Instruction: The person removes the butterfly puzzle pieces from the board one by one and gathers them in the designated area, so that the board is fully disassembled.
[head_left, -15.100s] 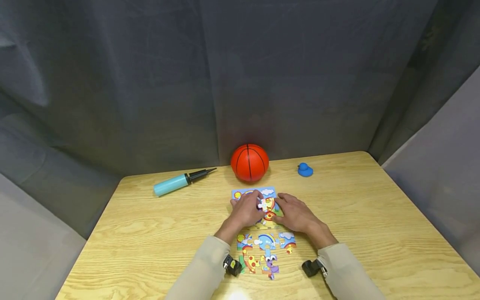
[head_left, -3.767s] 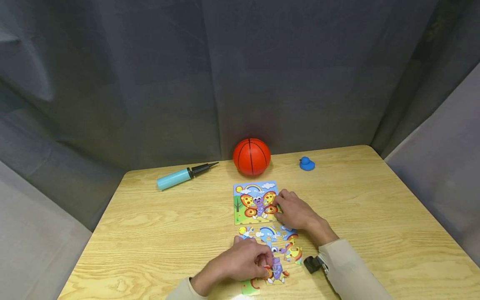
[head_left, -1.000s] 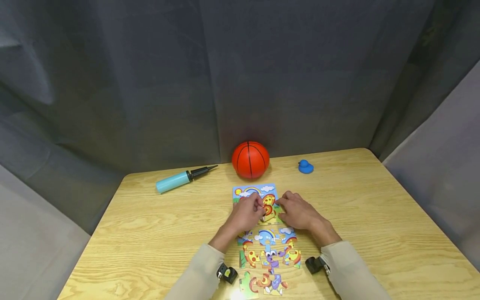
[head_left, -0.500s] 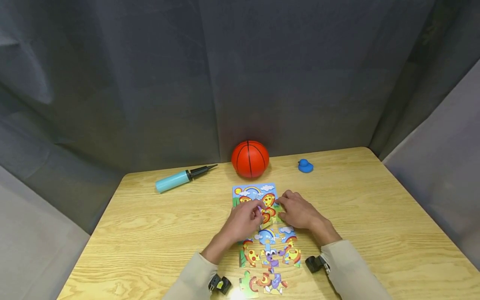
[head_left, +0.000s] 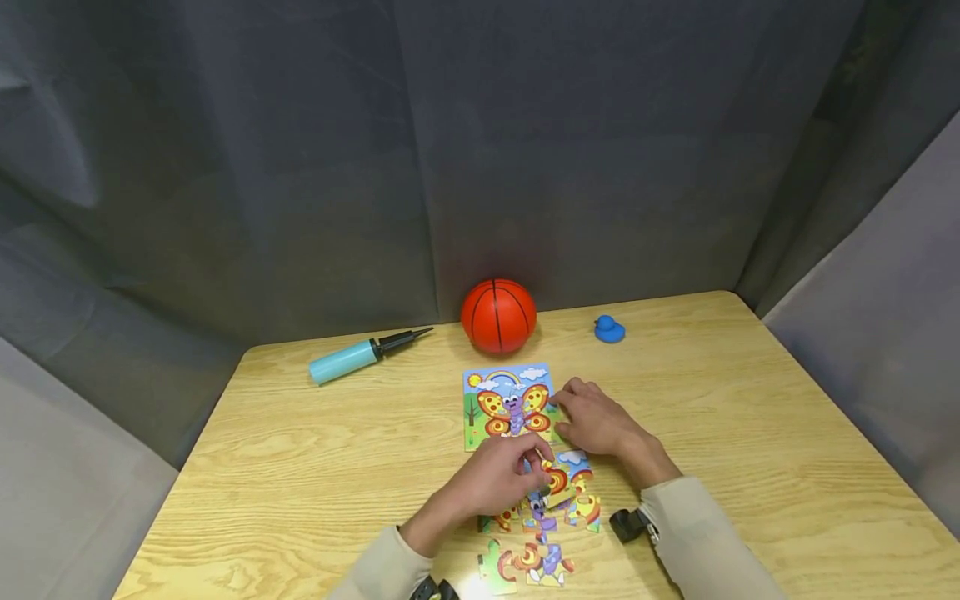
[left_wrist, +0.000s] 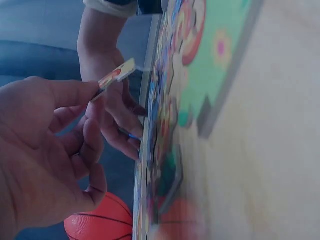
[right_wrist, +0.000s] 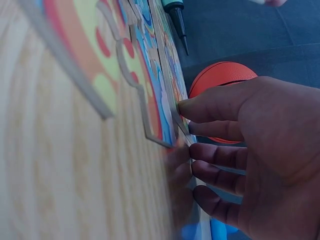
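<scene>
My left hand (head_left: 491, 477) pinches a jigsaw puzzle piece (head_left: 557, 483) with red and yellow wing rings between thumb and index finger. In the left wrist view that piece (left_wrist: 117, 74) is tilted and held up off the table. Below it lie several puzzle pieces arranged in rows, among them a purple butterfly body piece (head_left: 552, 560) and a green corner piece (head_left: 495, 570). Behind them is a square butterfly picture board (head_left: 472, 433). My right hand (head_left: 600, 423) rests at the board's right edge, fingertips touching there, fingers loosely extended.
A red basketball (head_left: 498, 317) sits behind the board. To its left lies a blue hand pump (head_left: 345, 362) with a black nozzle, and to its right a blue rubber duck (head_left: 609, 329). Dark curtain (head_left: 480, 167) hangs behind the wooden table (head_left: 300, 467).
My left hand has brought the ringed piece from over the butterfly board down towards me, above the loose pieces. The lower rows have grown since the oldest frame. My right hand stays at the board.
</scene>
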